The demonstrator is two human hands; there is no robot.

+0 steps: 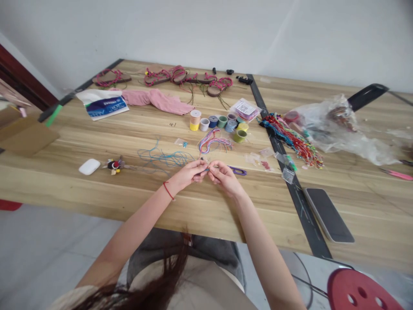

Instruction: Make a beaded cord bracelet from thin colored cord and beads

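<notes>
Close together over the table's near side, my left hand [192, 173] and my right hand [222, 175] pinch a short piece of blue cord between their fingertips. Loose strands of blue cord [167, 157] spread on the wood left of my fingers. Just beyond them lies a bundle of pink, white and purple threads [214, 141]. A purple-handled tool [238, 171] rests beside my right hand, partly hidden behind it. Small blue beads [185, 144] sit beyond my left hand. The detail of the cord inside my grip is too small to make out.
Several thread spools [222, 122] stand farther back, before corded sandals [180, 76]. Braided colourful cords [295, 140] and a clear plastic bag [338, 125] lie right, a phone [328, 215] nearer. Left are a white case [89, 166], a keychain [116, 165] and pink cloth [158, 100].
</notes>
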